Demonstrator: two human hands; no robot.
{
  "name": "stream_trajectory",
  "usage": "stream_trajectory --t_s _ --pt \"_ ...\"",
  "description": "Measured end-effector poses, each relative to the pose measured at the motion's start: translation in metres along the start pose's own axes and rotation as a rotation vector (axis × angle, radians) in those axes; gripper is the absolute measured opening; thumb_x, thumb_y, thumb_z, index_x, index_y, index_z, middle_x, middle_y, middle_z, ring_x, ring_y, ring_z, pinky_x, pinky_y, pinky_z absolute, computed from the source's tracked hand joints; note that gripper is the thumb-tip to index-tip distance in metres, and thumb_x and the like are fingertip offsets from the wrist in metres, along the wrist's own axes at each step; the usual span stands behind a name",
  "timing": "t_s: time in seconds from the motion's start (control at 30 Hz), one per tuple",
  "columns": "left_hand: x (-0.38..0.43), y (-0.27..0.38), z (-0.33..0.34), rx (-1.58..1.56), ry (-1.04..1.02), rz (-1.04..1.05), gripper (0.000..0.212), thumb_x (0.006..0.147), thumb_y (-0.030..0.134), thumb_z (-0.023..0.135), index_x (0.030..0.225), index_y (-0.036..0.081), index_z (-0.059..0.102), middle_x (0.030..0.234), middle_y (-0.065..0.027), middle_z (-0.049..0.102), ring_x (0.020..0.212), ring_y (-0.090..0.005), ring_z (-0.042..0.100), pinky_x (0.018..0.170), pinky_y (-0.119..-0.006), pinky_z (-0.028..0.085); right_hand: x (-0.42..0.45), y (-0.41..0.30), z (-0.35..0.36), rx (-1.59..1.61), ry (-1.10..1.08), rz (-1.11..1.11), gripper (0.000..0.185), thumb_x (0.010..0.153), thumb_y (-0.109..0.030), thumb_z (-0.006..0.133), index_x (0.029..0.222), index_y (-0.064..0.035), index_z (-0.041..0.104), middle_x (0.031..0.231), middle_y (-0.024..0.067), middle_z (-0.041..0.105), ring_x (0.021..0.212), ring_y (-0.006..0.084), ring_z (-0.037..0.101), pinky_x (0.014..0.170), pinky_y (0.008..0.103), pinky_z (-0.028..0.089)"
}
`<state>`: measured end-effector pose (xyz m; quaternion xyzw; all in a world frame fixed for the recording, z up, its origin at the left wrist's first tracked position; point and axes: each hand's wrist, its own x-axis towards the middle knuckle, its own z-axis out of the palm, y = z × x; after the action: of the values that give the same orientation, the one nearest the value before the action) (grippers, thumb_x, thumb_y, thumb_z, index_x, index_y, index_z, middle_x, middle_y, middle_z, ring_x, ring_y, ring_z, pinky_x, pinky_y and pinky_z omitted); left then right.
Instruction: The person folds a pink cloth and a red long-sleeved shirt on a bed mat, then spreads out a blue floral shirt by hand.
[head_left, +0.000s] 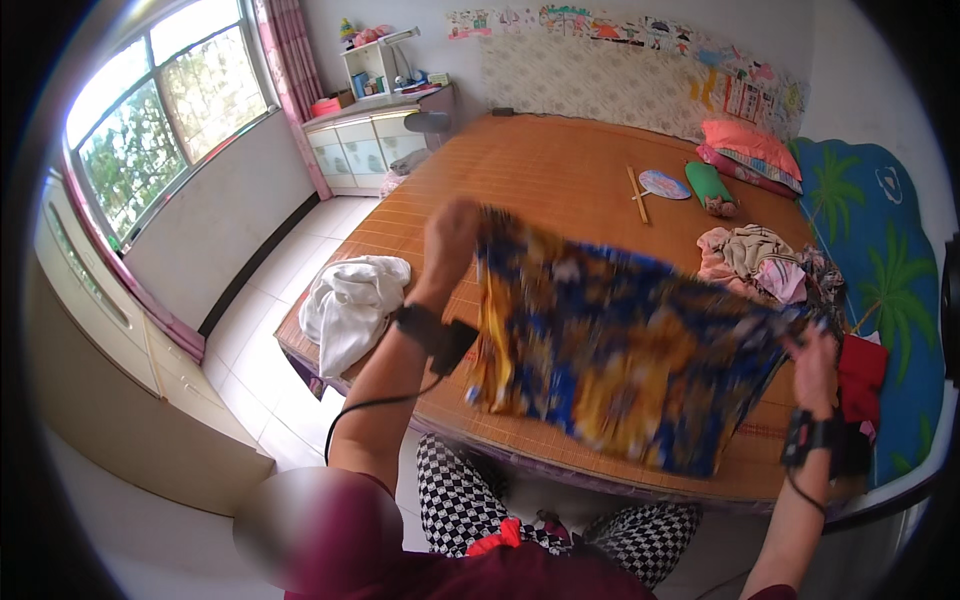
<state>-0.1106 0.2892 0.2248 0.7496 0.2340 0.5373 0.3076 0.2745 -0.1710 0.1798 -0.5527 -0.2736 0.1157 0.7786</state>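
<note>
A blue cloth garment with yellow flowers (630, 352) hangs stretched between my two hands, somewhat blurred, above the near part of a bed with a brown woven mat (555, 172). My left hand (452, 229) grips its upper left corner. Its right corner is pinched in my right hand (814, 360). Both wrists wear black straps with small devices and cables. A crumpled white cloth (356, 307) lies on the bed's left corner, left of my left forearm. Beyond my right hand is a heap of crumpled clothes (757, 259); a red folded cloth (862, 375) lies beside that hand.
Farther back on the mat lie a wooden stick (637, 195), a hand fan (664, 185), a green pillow (707, 187) and stacked pillows (754, 154). A blue palm-tree mat (900, 300) borders the right. A desk (375, 112) stands by the window; a cabinet (112, 330) is at left.
</note>
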Motion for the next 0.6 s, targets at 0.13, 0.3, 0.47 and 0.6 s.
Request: stream_trajectory --t_s 0.13,0.3,0.47,0.6 --pt "0.049 0.072 -0.009 -0.234 0.298 0.216 0.016 0.086 0.007 0.052 0.091 -0.002 0.064 0.087 -0.0139 0.062 0.078 -0.0242 0.061 0.071 -0.034 0.048 0.030 -0.104 0.018 -0.010 -0.003 -0.462 0.021 0.097 -0.015 0.049 0.105 0.0000 0.060 0.108 0.0113 0.062 0.102 0.0221 0.060 0.095 0.0420 0.049" --pt "-0.008 0.080 -0.023 -0.380 0.133 0.150 0.018 0.088 0.000 0.051 0.104 -0.002 0.059 0.102 -0.0085 0.063 0.084 -0.0112 0.059 0.073 -0.024 0.050 -0.021 -0.088 0.023 -0.104 0.115 -0.515 0.022 0.093 -0.004 0.046 0.110 0.0018 0.058 0.119 0.0164 0.059 0.112 0.0223 0.056 0.102 0.0411 0.042" --pt "-0.118 -0.012 -0.022 0.064 -0.054 -0.094 0.028 0.078 -0.010 0.057 0.104 0.000 0.062 0.105 -0.0078 0.067 0.091 -0.0124 0.061 0.076 -0.025 0.048 -0.093 0.033 -0.012 -0.576 0.120 -0.243 0.023 0.083 0.006 0.045 0.101 -0.0043 0.054 0.120 0.0088 0.058 0.110 0.0197 0.055 0.096 0.0311 0.041" --pt "-0.217 -0.077 -0.027 0.043 -0.121 -0.230 0.025 0.079 -0.006 0.064 0.102 0.003 0.062 0.105 -0.0072 0.065 0.080 -0.0106 0.056 0.065 -0.024 0.046 -0.155 0.129 -0.043 -0.450 0.169 0.343 0.028 0.075 0.009 0.046 0.097 -0.0057 0.057 0.103 0.0020 0.056 0.095 0.0179 0.054 0.089 0.0313 0.043"
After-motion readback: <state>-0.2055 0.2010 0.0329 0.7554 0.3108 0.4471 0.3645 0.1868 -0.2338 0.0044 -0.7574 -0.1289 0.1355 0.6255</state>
